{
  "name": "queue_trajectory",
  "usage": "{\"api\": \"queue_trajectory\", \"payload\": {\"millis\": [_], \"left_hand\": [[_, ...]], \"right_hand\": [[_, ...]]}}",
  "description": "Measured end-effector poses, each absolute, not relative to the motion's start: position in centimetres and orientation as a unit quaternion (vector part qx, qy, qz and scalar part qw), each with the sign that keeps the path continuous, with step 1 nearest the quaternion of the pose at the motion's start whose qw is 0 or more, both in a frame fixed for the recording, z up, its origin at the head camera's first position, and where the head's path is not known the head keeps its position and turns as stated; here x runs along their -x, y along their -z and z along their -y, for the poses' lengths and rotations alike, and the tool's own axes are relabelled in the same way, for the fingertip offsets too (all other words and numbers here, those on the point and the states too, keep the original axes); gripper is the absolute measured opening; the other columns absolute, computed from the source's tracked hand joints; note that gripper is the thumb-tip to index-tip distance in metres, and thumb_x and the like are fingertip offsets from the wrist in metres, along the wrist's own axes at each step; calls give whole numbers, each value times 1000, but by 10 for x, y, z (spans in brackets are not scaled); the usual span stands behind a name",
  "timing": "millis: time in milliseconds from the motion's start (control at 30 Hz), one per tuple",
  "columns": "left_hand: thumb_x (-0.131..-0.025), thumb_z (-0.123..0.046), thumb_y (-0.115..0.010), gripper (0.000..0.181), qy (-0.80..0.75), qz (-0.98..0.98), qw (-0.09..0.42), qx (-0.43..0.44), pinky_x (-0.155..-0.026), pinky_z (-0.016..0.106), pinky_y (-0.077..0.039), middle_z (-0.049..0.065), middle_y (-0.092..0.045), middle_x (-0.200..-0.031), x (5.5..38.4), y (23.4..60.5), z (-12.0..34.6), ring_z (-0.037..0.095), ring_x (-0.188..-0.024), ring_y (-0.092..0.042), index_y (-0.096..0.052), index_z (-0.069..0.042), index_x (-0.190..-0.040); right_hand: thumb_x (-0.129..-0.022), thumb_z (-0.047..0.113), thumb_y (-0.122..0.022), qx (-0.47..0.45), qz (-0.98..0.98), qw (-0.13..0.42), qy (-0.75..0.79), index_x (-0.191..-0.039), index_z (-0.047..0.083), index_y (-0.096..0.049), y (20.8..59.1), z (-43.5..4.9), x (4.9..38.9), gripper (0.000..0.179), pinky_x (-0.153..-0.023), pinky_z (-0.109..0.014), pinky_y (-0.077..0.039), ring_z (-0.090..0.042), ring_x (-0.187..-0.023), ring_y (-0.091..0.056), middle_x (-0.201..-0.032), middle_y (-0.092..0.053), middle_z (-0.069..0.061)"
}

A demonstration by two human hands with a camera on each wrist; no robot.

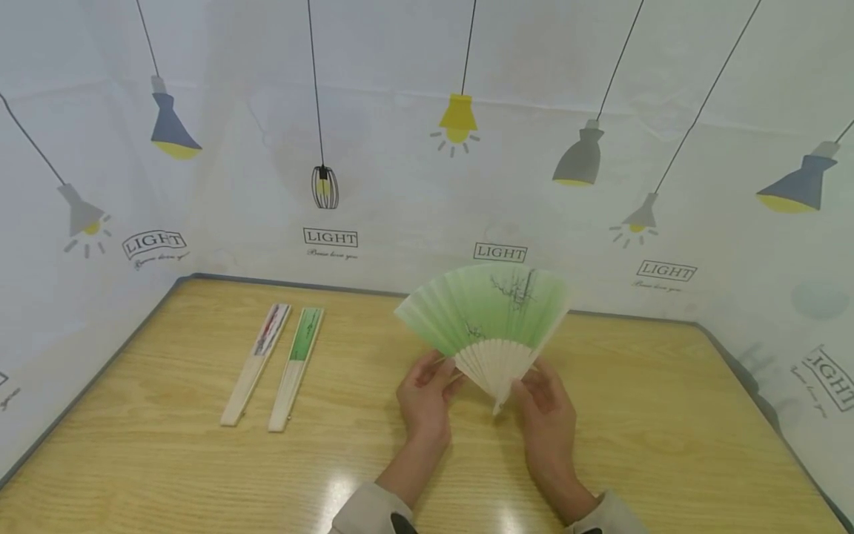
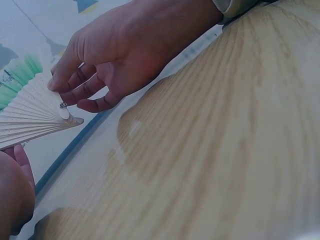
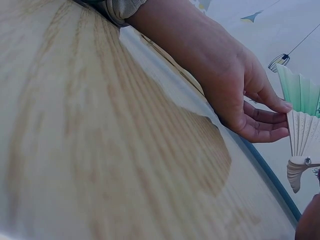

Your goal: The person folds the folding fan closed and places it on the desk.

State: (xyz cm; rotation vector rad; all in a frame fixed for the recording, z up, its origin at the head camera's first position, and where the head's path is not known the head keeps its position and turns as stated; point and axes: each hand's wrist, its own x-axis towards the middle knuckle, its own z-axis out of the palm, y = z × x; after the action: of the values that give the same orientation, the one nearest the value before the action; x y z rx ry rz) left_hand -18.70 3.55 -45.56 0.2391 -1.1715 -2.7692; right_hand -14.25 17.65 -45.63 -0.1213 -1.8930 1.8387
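Observation:
Spread wide, a green folding fan (image 1: 490,308) with dark branch drawings and pale ribs is held up over the table, its pivot end pointing down. My left hand (image 1: 425,400) pinches the ribs along the fan's left edge between thumb and fingers. At the opposite edge, my right hand (image 1: 548,411) grips the outer rib. In the left wrist view, the left thumb and fingers (image 2: 57,82) meet at the rib edge. The right wrist view has the right thumb (image 3: 282,106) pressed on the outer rib, just below the green leaf.
Two folded fans lie side by side on the left of the wooden table (image 1: 167,475): one with a dark and red pattern (image 1: 256,363), one with green (image 1: 296,371). White cloth walls (image 1: 400,170) printed with hanging lamps enclose the back and sides.

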Motion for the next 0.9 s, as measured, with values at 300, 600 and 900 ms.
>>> {"api": "queue_trajectory", "payload": {"millis": [300,600,900], "left_hand": [[-84,0,-71,20,914,393,59,-82,-80,44,-57,13,-65,-91,187,455,-35,23,-81,-68,-67,3,-103],[-84,1,-70,18,913,396,63,-76,-79,43,-57,15,-65,-90,187,455,-35,22,-79,-67,-67,6,-102],[-84,1,-70,18,910,402,69,-75,-75,40,-59,13,-66,-86,187,454,-36,21,-77,-67,-67,8,-101]], "right_hand": [[-90,10,-67,40,708,234,-665,-133,16,-55,456,-177,141,44,-84,-24,-53,-20,-97,-62,-107,-63,-13],[-91,7,-65,37,714,219,-664,-133,13,-55,456,-175,141,44,-85,-22,-52,-18,-98,-62,-107,-62,-16],[-92,5,-64,9,716,213,-664,-133,14,-56,457,-175,141,43,-83,-25,-54,-21,-96,-63,-108,-63,-15]]}}
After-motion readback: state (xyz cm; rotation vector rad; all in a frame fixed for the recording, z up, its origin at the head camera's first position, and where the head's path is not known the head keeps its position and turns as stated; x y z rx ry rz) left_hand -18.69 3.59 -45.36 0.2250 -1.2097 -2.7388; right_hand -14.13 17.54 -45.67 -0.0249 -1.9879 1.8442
